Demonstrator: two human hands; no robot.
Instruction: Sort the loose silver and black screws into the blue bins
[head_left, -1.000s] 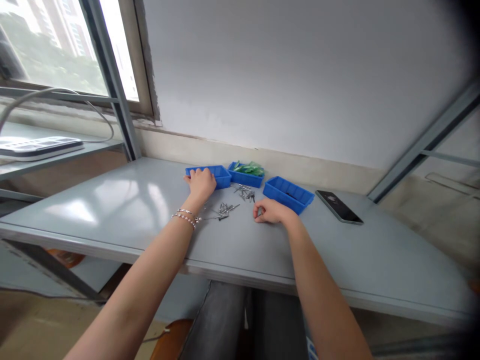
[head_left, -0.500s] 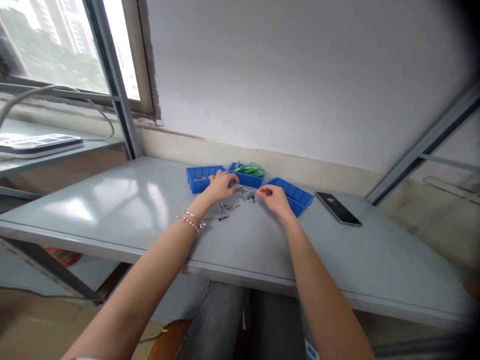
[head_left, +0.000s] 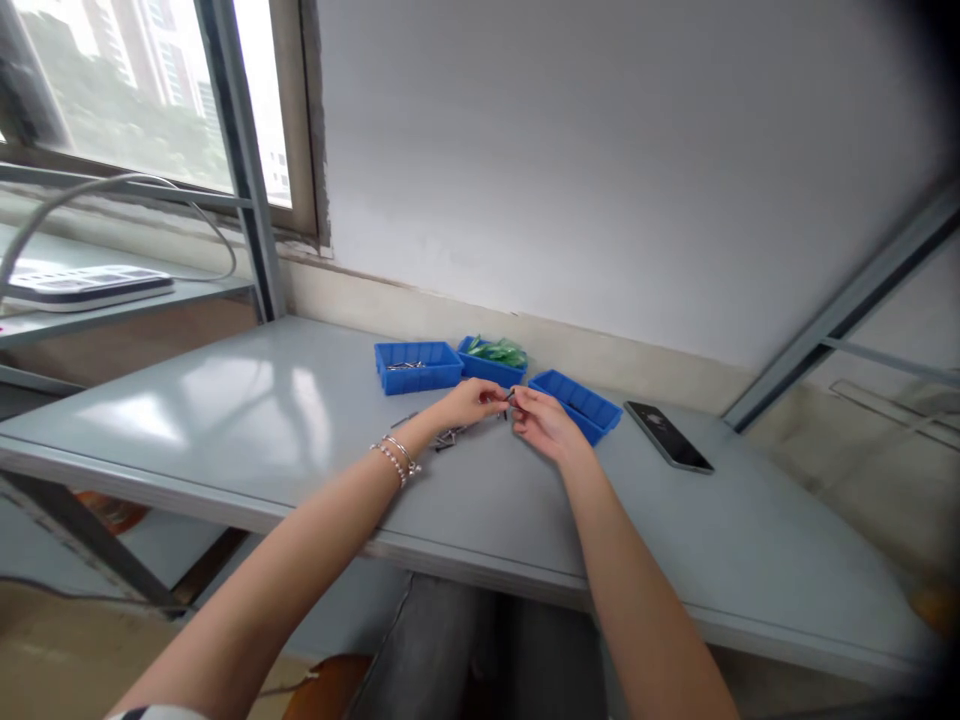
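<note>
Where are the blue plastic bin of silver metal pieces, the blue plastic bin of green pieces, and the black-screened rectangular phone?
Blue bin of silver pieces (head_left: pixel 424 380): head view, front wall.
Blue bin of green pieces (head_left: pixel 491 370): head view, front wall.
Phone (head_left: pixel 670 437): head view, screen.

My grey table (head_left: pixel 465 515) carries three blue bins (head_left: pixel 424 381) toward the far edge, loose metal parts (head_left: pixel 448 438) nearer me, and a phone (head_left: pixel 667 436) to the right.

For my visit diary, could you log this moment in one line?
left hand, right hand: together at small dark piece; grip: unclear; loose metal pieces: on table; phone: right of boxes
</note>
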